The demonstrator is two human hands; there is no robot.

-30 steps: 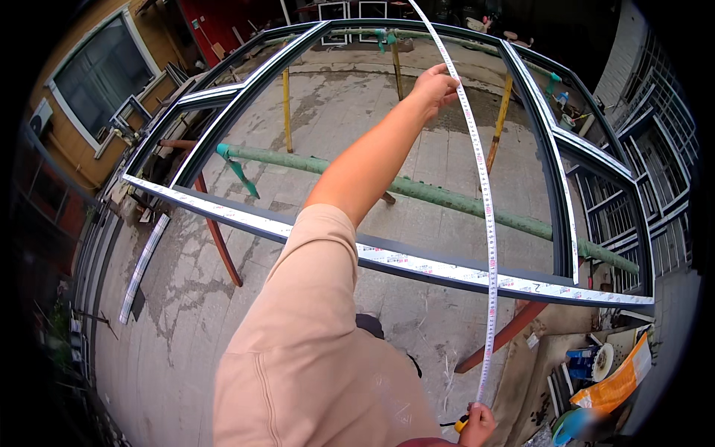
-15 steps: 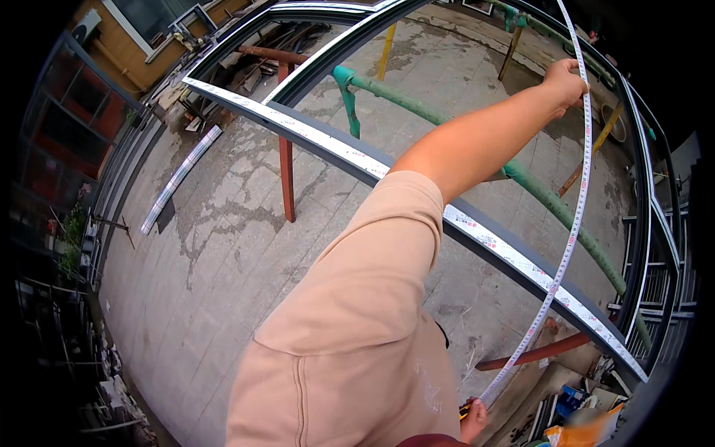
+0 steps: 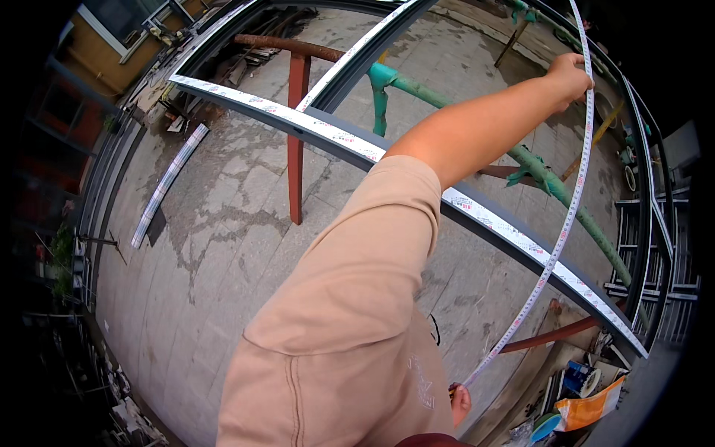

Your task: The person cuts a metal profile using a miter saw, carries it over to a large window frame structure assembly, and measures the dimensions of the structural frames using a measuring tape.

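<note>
A white tape measure blade runs in a long curve from beyond the far side of a dark window frame down to me. My left hand, at the end of a tan sleeve, stretches over the frame and grips the blade at the upper right. Close to my body at the bottom, my right hand is closed round the tape measure's case, mostly hidden. Between the hands the blade passes over the frame's near bar, which carries white printed protective film. My left forearm covers part of that bar.
Green pipe and red-brown metal supports stand under the frame. A film-wrapped strip lies on the paved ground at left. At lower right sit an orange-and-white bag and a teal bowl. Metal ladder-like racks stand at right.
The view has shifted slightly. My right hand with the tape case appears a little further left and higher. My left hand keeps its hold on the blade.
</note>
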